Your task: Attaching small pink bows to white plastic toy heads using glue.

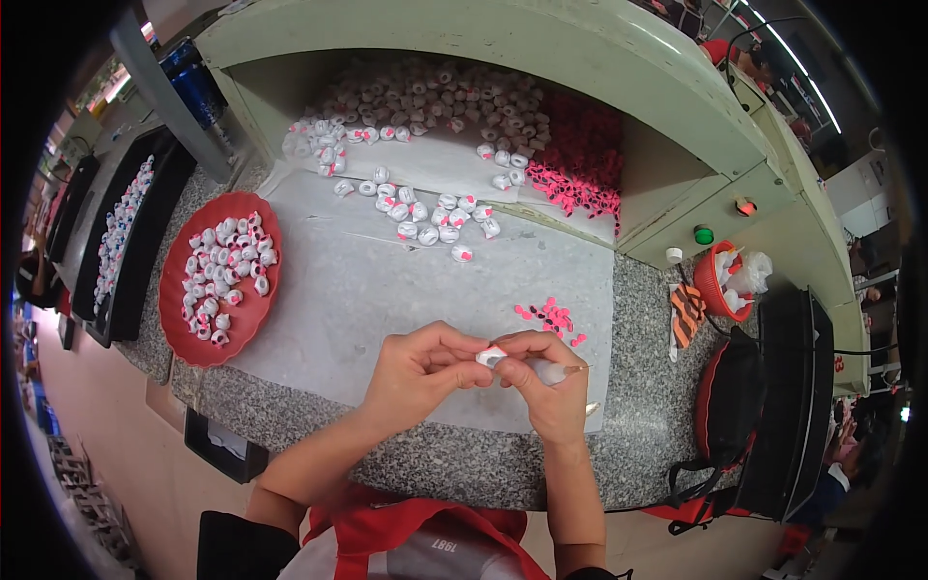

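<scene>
Over the near edge of the pale sheet, my left hand (414, 369) and my right hand (553, 398) meet. Between their fingertips they pinch a small rounded white piece (490, 357) with a touch of pink on top. A translucent white bottle (549, 371) with a thin pointed tip is also tucked in my right hand, its tip pointing right. Just beyond that hand lies a loose cluster of small pink and black pieces (553, 316). Farther off, several white rounded pieces (447, 217) like the held one are scattered on the sheet.
A red scalloped tray (174, 329) of white pieces stands at the left. The pale green shelf (483, 31) overhangs heaps of white pieces and pink pieces (578, 184). At the right are an orange-striped cloth (687, 314), a red basket (709, 280) with bottles, and a black bag (732, 396).
</scene>
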The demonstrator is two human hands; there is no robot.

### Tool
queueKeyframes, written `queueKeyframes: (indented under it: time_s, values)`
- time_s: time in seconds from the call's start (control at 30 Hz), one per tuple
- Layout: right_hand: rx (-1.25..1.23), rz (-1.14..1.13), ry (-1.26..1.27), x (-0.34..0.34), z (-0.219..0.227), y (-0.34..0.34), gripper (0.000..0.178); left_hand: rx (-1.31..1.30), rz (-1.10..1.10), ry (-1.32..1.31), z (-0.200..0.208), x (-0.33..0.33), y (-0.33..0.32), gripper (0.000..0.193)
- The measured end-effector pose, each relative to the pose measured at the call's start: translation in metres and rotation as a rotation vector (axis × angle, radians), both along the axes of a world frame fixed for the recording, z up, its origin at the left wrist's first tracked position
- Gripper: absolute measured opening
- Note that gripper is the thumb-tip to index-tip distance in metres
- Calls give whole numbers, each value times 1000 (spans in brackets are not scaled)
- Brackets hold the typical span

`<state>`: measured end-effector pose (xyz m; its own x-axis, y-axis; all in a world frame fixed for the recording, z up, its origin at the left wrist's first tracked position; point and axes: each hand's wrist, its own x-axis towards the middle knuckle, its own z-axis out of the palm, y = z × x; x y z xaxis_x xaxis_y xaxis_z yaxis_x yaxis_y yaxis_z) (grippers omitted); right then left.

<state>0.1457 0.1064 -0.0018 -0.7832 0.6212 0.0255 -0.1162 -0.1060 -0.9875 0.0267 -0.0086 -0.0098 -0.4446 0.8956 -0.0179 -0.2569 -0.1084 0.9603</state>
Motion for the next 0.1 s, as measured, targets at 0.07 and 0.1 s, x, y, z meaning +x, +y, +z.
queueKeyframes:
  time_s: [0.07,0.1]
  values:
    - [-22,-9,-28,0,-1,-1,19,-6,17,36,3,0,0,28]
    - [-44,-22,-54,-1,-3,-2,19,-13,31,72,5,0,1,31]
